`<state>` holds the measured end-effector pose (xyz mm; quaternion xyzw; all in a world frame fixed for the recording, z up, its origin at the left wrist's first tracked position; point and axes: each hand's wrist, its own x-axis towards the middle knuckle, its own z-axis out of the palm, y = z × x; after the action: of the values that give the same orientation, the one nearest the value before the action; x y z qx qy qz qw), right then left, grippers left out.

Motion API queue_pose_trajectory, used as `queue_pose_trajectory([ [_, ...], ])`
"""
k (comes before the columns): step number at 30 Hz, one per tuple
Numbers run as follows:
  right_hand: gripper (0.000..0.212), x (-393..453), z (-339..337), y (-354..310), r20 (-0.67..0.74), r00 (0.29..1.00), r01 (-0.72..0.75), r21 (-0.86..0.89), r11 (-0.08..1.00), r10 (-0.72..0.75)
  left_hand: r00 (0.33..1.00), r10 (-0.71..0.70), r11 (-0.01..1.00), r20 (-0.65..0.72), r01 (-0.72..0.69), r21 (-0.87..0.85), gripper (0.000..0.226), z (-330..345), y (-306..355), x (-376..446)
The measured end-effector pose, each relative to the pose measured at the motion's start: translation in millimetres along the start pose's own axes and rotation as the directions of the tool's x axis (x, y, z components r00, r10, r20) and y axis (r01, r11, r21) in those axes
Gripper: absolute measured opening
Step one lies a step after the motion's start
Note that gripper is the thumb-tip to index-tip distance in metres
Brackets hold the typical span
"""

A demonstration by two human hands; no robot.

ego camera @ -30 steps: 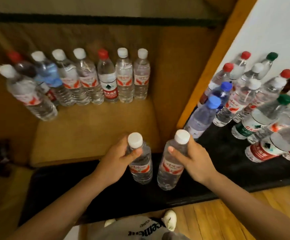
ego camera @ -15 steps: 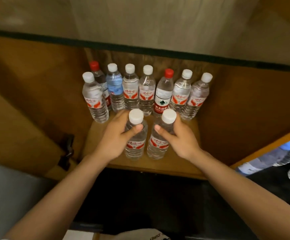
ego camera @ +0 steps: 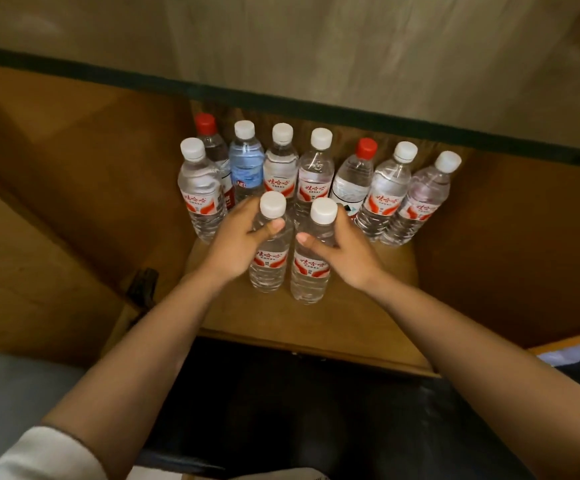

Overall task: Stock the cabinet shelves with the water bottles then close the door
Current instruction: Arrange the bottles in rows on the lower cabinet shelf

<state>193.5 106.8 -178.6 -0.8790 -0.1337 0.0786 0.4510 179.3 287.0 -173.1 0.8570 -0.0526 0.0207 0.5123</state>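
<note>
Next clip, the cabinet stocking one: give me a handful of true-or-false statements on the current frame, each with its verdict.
1. Each hand grips one bottle. True: the left hand grips the left bottle, the right hand the right bottle.
2. Both held bottles have red caps. False: both caps are white.
3. Exactly two bottles in the back row have red caps. True.
4. The held bottles lie on their sides. False: they stand upright over the shelf.
5. The blue-tinted bottle stands at the row's far right. False: it is toward the left.
</note>
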Motion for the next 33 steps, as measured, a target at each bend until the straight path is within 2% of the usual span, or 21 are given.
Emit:
queue_pose_trajectory([
  [3, 0.087, -3.3, -6.0, 4.1, 0.089, 0.996, -0.024, 0.097, 0.995, 0.015, 0.998, -0.048, 0.990, -0.027, 0.044, -0.130, 0.044, 3.3, -7.8, -5.5],
  [6, 0.087, -6.7, -8.7, 10.9, 0.146, 0.989, -0.045, 0.182, 0.982, 0.018, 0.997, -0.076, 0.964, -0.015, 0.069, -0.258, 0.038, 9.6, -11.8, -10.5],
  [9, 0.082, -7.4, -12.5, 20.2, 0.186, 0.979, -0.130, 0.269, 0.954, 0.081, 0.994, -0.099, 0.930, 0.038, 0.106, -0.352, 0.060, 16.7, -21.7, -14.7],
  [11, 0.077, -10.0, -17.0, 26.4, 0.203, 0.967, -0.216, 0.325, 0.921, 0.155, 0.993, -0.114, 0.917, 0.022, 0.113, -0.382, 0.073, 20.9, -32.2, -18.0],
  [15, 0.080, -23.7, -6.5, 38.7, 0.285, 0.897, -0.420, 0.315, 0.851, 0.337, 0.969, -0.245, 0.876, 0.026, 0.233, -0.423, 0.073, 28.5, -48.0, -25.0],
  [17, 0.085, -26.7, 6.1, 40.6, 0.286, 0.881, -0.461, 0.342, 0.818, 0.377, 0.954, -0.295, 0.846, 0.046, 0.283, -0.451, 0.092, 31.8, -56.5, -27.6],
  [18, 0.083, -25.8, 10.9, 40.4, 0.262, 0.886, -0.458, 0.365, 0.811, 0.382, 0.942, -0.329, 0.817, 0.064, 0.318, -0.480, 0.102, 34.6, -59.0, -29.0],
  [19, 0.080, -23.8, 14.4, 39.3, 0.236, 0.893, -0.448, 0.384, 0.807, 0.383, 0.918, -0.390, 0.775, 0.072, 0.370, -0.513, 0.102, 38.1, -62.0, -30.9],
  [20, 0.078, -20.9, 17.3, 37.9, 0.215, 0.898, -0.439, 0.400, 0.804, 0.383, 0.878, -0.471, 0.707, 0.085, 0.434, -0.558, 0.091, 40.4, -63.2, -33.2],
  [22, 0.077, -14.4, 23.5, 35.5, 0.186, 0.904, -0.428, 0.423, 0.798, 0.386, 0.750, -0.631, 0.445, 0.197, 0.559, -0.699, 0.069, 42.8, -61.8, -35.2],
  [23, 0.078, -11.0, 27.1, 34.5, 0.171, 0.907, -0.421, 0.425, 0.801, 0.386, 0.707, -0.652, 0.311, 0.274, 0.579, -0.754, 0.069, 43.6, -61.5, -35.2],
  [24, 0.079, -7.8, 30.3, 33.6, 0.155, 0.910, -0.413, 0.425, 0.806, 0.385, 0.696, -0.645, 0.231, 0.314, 0.570, -0.789, 0.067, 44.3, -62.0, -34.1],
  [28, 0.078, 10.0, 40.9, 29.2, 0.128, 0.917, -0.394, 0.439, 0.807, 0.378, 0.742, -0.604, 0.142, 0.291, 0.459, -0.877, 0.022, 42.3, -64.1, -21.8],
  [30, 0.078, 19.7, 44.6, 27.2, 0.116, 0.919, -0.388, 0.434, 0.813, 0.377, 0.735, -0.619, 0.115, 0.276, 0.433, -0.894, 0.016, 37.8, -69.8, -12.0],
  [33, 0.077, 32.7, 50.9, 22.9, 0.100, 0.922, -0.379, 0.424, 0.822, 0.374, 0.715, -0.642, 0.061, 0.278, 0.409, -0.911, 0.021, 26.1, -77.0, 5.1],
])
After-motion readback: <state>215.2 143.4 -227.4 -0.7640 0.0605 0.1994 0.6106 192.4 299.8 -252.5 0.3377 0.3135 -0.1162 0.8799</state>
